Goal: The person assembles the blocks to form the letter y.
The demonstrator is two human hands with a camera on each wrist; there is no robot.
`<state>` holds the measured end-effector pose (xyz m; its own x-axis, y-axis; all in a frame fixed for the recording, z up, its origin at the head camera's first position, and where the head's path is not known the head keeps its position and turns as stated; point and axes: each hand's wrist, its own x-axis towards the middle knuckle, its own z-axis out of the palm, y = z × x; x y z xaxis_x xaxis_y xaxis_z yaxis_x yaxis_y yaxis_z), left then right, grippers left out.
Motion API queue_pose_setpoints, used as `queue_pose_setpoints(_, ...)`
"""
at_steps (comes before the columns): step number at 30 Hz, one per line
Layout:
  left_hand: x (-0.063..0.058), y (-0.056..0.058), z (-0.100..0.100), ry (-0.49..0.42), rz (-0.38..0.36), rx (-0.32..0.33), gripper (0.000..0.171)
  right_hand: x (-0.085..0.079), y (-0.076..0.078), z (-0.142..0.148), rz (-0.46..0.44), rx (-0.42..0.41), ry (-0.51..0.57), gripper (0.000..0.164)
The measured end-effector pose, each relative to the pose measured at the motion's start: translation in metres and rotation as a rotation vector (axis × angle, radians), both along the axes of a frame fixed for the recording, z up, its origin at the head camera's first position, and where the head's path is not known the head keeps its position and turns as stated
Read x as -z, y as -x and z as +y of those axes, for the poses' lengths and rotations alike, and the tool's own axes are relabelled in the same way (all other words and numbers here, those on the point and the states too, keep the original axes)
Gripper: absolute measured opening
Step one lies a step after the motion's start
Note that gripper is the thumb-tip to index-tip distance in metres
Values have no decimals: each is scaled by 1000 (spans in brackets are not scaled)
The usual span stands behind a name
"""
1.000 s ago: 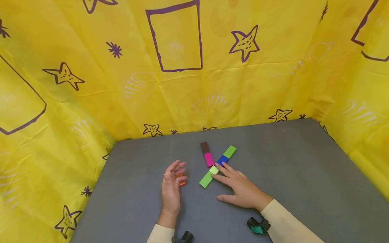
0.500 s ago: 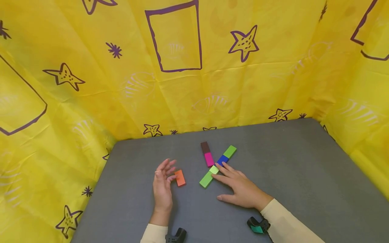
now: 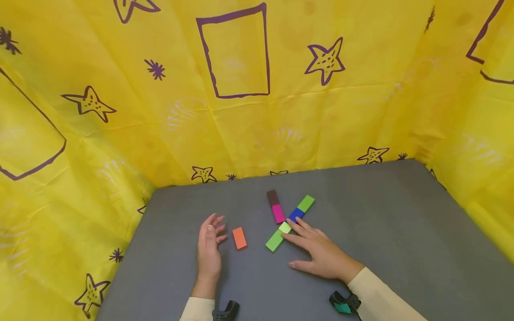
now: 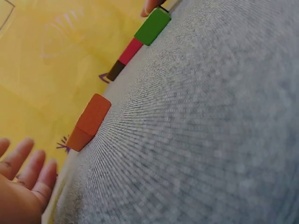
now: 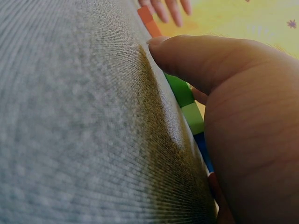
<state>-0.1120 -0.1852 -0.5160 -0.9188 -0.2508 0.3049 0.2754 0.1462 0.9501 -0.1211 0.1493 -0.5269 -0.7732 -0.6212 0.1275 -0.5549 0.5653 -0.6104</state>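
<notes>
In the head view, an orange block [image 3: 239,238] lies alone on the table. Just left of it, not touching, is my left hand [image 3: 209,249], its fingers loosely bent and holding nothing. My right hand [image 3: 321,252] is spread, palm down, with fingertips at the blue block [image 3: 296,215] and near the small light green block [image 3: 284,227]. A green block [image 3: 275,241] and another green block [image 3: 307,203] extend that slanted row at either end. A pink block [image 3: 278,214] and a brown block [image 3: 273,197] form a second arm, meeting the row near its middle.
The blocks lie on a grey table [image 3: 381,223]. A yellow patterned cloth [image 3: 289,111] hangs behind and along both sides. Each wrist carries a black camera mount, such as the one [image 3: 344,303] by my right sleeve.
My left hand has moved left, away from the orange block, which it partly covered before. The right hand and the joined blocks have stayed in place; the view shifted slightly.
</notes>
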Motion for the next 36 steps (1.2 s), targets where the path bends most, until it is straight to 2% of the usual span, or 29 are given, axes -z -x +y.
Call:
queue_pose_setpoints(3, 6, 0, -3, 81, -42, 6, 46, 0, 0, -2, 1, 3, 5, 76)
queue_pose_setpoints(6, 10, 0, -4, 110, -73, 6, 46, 2, 0, -4, 10, 6, 6, 76)
queue_pose_setpoints(12, 14, -2, 2, 220, -144, 7, 58, 5, -4, -1, 30, 18, 8, 75)
queue_pose_setpoints(19, 11, -2, 1, 329, -166, 34, 75, 2, -4, -5, 48, 19, 9, 75)
queue_pose_setpoints(28, 11, 0, 6, 436, -203, 53, 84, 3, -4, -5, 64, 24, 17, 75)
queue_pose_setpoints(31, 11, 0, 7, 468, -207, 53, 84, 3, -4, -5, 69, 20, 20, 75)
queue_pose_setpoints(36, 11, 0, 6, 489, -189, 50, 75, 2, -3, -6, 66, 14, 18, 76)
